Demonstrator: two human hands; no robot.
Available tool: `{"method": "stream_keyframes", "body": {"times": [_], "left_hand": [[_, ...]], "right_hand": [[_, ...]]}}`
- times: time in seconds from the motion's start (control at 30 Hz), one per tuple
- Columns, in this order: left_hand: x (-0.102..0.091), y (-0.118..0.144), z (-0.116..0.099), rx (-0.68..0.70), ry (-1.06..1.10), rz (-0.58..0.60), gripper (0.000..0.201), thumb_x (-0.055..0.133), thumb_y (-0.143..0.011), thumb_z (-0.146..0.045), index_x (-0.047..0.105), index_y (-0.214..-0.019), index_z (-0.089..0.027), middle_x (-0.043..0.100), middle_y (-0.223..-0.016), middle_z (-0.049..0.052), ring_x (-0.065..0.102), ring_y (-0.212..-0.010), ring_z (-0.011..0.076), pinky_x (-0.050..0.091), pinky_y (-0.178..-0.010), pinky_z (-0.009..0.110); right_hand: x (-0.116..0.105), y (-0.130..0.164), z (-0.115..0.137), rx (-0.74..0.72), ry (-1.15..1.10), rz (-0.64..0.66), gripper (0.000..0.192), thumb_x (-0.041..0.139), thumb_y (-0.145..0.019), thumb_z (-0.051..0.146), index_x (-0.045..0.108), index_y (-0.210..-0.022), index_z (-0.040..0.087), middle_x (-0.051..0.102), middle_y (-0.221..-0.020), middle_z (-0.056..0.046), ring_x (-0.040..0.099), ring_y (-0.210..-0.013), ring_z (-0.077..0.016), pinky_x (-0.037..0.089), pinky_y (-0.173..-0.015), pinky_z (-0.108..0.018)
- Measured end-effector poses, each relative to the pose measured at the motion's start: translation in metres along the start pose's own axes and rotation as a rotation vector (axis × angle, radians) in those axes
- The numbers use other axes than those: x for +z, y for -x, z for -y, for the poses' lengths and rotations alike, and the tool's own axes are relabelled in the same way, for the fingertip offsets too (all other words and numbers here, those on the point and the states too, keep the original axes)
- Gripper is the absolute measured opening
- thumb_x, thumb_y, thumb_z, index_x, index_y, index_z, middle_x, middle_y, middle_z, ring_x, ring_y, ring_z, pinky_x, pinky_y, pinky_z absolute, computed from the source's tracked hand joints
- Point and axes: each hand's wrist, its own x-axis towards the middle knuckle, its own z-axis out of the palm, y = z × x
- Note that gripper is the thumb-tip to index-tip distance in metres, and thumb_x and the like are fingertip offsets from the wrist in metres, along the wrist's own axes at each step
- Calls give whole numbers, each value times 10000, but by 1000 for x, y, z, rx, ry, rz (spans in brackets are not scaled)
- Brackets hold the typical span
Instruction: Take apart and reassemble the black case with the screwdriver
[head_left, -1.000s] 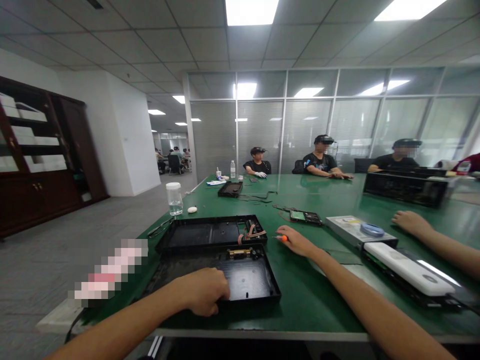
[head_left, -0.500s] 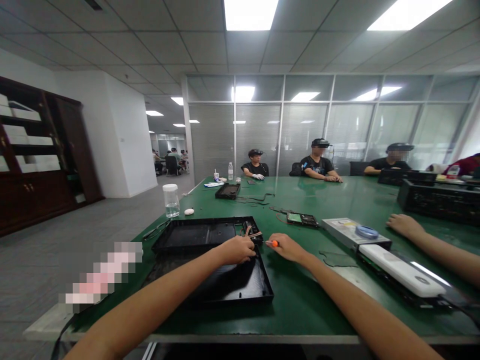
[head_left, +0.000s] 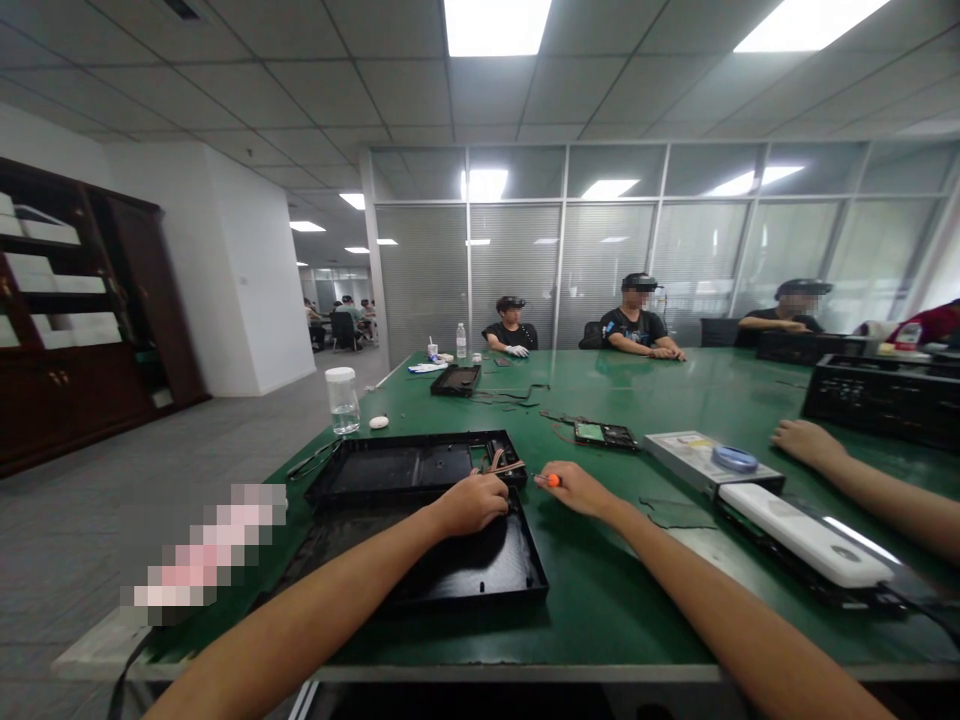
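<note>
My right hand (head_left: 576,490) is closed round a small screwdriver with an orange end (head_left: 554,480); its tip points left, towards the right edge of a black plastic case. My left hand (head_left: 472,504) is over the middle of the case, its fingers curled together, and what they grip is hidden. The case lies opened out in two shallow halves: a far half (head_left: 375,468) and a near half (head_left: 480,570). Just beyond my left hand, a brownish ribbon cable (head_left: 506,466) lies at the right end of the far half.
To the right are a metal box (head_left: 679,455) with a blue roll of tape (head_left: 735,459) on it, a long white device (head_left: 806,535) and another person's hand (head_left: 806,443). A green circuit board (head_left: 604,435) lies beyond. A clear jar (head_left: 343,402) stands left. People sit opposite.
My right hand and the screwdriver have shifted very slightly to the right and up. My left hand stays nearly in place over the case.
</note>
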Motion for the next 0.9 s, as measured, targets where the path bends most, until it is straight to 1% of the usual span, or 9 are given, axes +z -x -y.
{"method": "stream_keyframes", "body": {"times": [0.07, 0.13, 0.23, 0.37, 0.47, 0.57, 0.67, 0.8, 0.9], "left_hand": [[0, -2, -1, -3, 45, -41, 173, 410, -852, -153, 574, -907, -157, 559, -982, 51, 488, -962, 150, 365, -879, 286], [1, -5, -3, -51, 55, -56, 184, 390, -855, -140, 560, -927, -148, 574, -950, 53, 505, -927, 144, 376, -854, 267], [4, -9, -5, -112, 32, -26, 167, 405, -846, -150, 565, -893, -146, 590, -899, 56, 531, -860, 153, 391, -813, 276], [8, -11, -3, -102, 61, -11, 159, 436, -828, -156, 591, -864, -154, 607, -887, 52, 541, -870, 152, 383, -828, 269], [9, -10, 0, -68, 96, -22, 174, 440, -824, -148, 606, -872, -160, 616, -914, 47, 538, -896, 146, 376, -849, 266], [9, -8, 2, -1, 130, -43, 182, 434, -827, -137, 610, -868, -162, 617, -959, 38, 524, -930, 140, 369, -868, 267], [7, -8, 3, 33, 155, -53, 187, 432, -829, -130, 610, -878, -162, 619, -967, 32, 518, -934, 138, 363, -876, 263], [6, -6, 2, -16, 175, -36, 202, 435, -840, -148, 615, -924, -180, 625, -953, 28, 524, -915, 141, 356, -875, 264], [7, -5, 2, -72, 199, -58, 216, 441, -852, -184, 614, -980, -188, 628, -937, 33, 533, -890, 140, 365, -851, 258]], "right_hand": [[-1, 0, -1, -9, 7, -3, 425, 344, -869, 460, 569, -666, 161, 585, -696, -45, 515, -667, -147, 391, -681, -268], [-2, 0, -1, -12, 13, -8, 427, 337, -871, 457, 564, -661, 162, 579, -691, -45, 512, -662, -147, 388, -673, -267], [-3, 0, -1, -2, 7, -17, 424, 339, -868, 461, 562, -666, 162, 580, -697, -46, 512, -664, -148, 386, -671, -267], [-4, 0, -2, -7, -5, -38, 412, 349, -862, 458, 536, -638, 166, 567, -672, -37, 505, -648, -145, 379, -653, -262], [-6, 1, -4, 105, -29, -46, 412, 348, -852, 474, 510, -620, 175, 534, -597, -13, 492, -585, -136, 375, -609, -255], [-10, 1, -7, 260, -108, -57, 322, 409, -814, 479, 509, -733, 184, 520, -591, 16, 478, -541, -124, 376, -566, -247], [-15, -1, -13, 276, -172, -184, 278, 552, -714, 397, 453, -862, 185, 519, -716, 17, 485, -624, -124, 390, -601, -250], [-24, -4, -16, 289, -360, -302, 286, 503, -703, 294, 393, -944, 187, 451, -711, 44, 428, -547, -92, 383, -536, -236], [-31, -6, -10, 292, -566, -313, 307, 470, -747, 362, 416, -987, 177, 457, -670, 42, 397, -471, -78, 360, -459, -223]]}}
